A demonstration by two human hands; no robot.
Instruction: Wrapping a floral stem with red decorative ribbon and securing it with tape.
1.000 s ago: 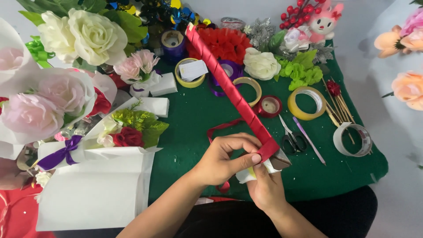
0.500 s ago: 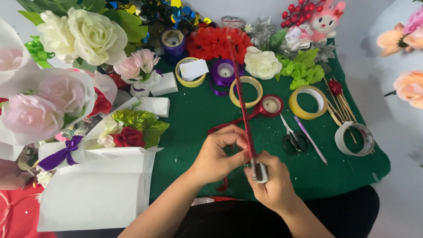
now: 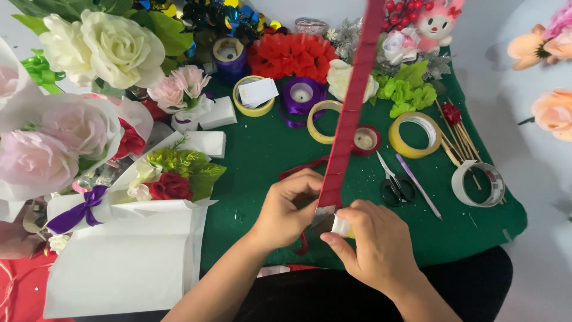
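Two hands on one long red strip (image 3: 350, 113) here. Left hand (image 3: 290, 209) has its fingers curled closed, pinching the strip's bottom end from the side. Right hand (image 3: 372, 241) is closed too, gripping a small white piece (image 3: 341, 225) right at that same end, touching the strip. Strip stands up over the green mat (image 3: 268, 149) and runs out the top of the shot, so its far end is cut off. What the white piece actually is, can't tell, fingers cover most of it. Black scissors (image 3: 396, 185) lie just beside.
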